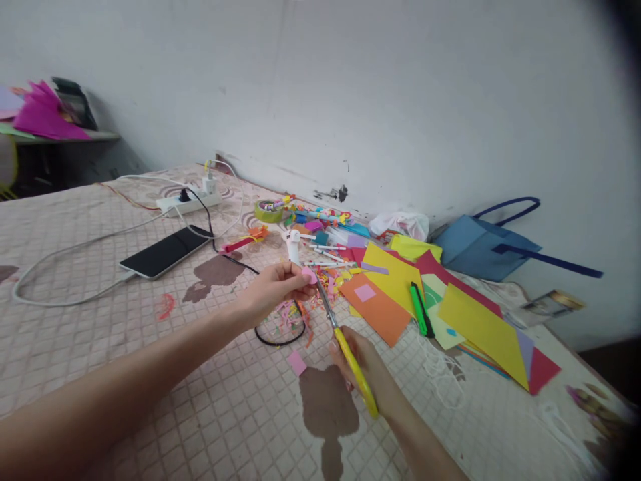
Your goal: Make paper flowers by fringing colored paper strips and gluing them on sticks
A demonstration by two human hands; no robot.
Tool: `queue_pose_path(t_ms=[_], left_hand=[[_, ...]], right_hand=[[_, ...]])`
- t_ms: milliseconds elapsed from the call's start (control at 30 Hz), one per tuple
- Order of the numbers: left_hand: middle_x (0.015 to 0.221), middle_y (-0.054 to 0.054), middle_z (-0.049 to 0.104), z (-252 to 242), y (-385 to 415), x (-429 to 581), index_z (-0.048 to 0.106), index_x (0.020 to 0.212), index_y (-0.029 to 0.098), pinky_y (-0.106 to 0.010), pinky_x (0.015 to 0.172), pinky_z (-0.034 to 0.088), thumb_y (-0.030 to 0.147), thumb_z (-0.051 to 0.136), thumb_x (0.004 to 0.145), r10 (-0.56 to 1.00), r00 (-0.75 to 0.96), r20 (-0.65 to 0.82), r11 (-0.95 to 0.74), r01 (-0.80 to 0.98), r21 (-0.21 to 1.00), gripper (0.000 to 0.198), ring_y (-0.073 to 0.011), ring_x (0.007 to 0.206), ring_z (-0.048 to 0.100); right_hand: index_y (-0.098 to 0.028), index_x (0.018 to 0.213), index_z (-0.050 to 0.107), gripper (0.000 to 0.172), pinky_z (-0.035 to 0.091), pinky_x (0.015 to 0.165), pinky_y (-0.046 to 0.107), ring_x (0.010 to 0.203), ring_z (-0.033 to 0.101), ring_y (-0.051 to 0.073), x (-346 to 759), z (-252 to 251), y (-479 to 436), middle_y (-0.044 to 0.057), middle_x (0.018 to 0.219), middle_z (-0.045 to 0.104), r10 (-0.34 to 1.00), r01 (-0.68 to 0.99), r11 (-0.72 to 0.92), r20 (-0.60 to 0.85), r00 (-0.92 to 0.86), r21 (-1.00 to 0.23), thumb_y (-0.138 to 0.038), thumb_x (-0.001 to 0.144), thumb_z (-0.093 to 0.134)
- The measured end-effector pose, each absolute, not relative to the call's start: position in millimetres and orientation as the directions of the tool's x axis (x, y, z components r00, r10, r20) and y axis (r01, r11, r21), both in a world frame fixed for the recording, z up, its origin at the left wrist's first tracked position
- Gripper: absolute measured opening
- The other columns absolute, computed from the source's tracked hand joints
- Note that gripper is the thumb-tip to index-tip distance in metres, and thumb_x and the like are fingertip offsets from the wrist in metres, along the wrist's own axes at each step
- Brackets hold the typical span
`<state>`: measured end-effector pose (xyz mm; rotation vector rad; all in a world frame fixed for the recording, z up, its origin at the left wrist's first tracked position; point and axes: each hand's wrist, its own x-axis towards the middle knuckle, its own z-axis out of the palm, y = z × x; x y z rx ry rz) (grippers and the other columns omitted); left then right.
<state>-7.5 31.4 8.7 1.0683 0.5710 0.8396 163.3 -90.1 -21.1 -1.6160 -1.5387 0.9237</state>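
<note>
My left hand [280, 286] pinches a small rounded piece of pink paper [309, 274] near the middle of the view. My right hand [361, 361] is wrapped round the yellow handle of a pair of scissors [353, 366]. The metal blades point up and away, with their tips right at the pink paper; whether they touch it I cannot tell. A pink paper square [297, 363] lies on the patterned cloth below my hands. Thin paper scraps [288, 317] are scattered under and beyond my left hand. Behind it stands a white glue-gun-like object [293, 246], partly hidden.
Coloured paper sheets [383, 310] and a green cutter knife [421, 310] lie to the right, by tangled white string [443, 374]. A blue bag [485, 247] leans on the wall. At left are a phone [165, 252] on a cable and a power strip [189, 203]. Green tape [269, 212] sits behind.
</note>
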Motion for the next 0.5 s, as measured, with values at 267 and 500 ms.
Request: queue_pose_path(t_ms=[267, 500], left_hand=[[0.073, -0.003, 0.067, 8.3, 31.7, -7.6, 0.053, 0.073, 0.013, -0.024, 0.069, 0.048, 0.027, 0.069, 0.073, 0.820, 0.572, -0.022, 0.231, -0.296, 0.927, 0.021, -0.0092, 0.065, 0.062], [0.072, -0.002, 0.067, 10.4, 31.1, -7.5, 0.054, 0.072, 0.013, -0.025, 0.070, 0.048, 0.026, 0.070, 0.072, 0.824, 0.566, -0.027, 0.239, -0.303, 0.923, 0.020, -0.0092, 0.064, 0.062]], right_hand=[[-0.021, 0.066, 0.041, 0.027, 0.029, 0.034, 0.019, 0.038, 0.033, 0.008, 164.2, -23.8, -89.0, -0.008, 0.048, 0.037, 0.999, 0.477, -0.037, -0.022, 0.037, -0.878, -0.039, 0.078, 0.058], [-0.022, 0.066, 0.038, 0.029, 0.029, 0.035, 0.020, 0.038, 0.034, 0.008, 163.5, -23.1, -90.3, -0.008, 0.048, 0.035, 1.000, 0.506, -0.031, -0.026, 0.017, -0.862, -0.042, 0.081, 0.054]])
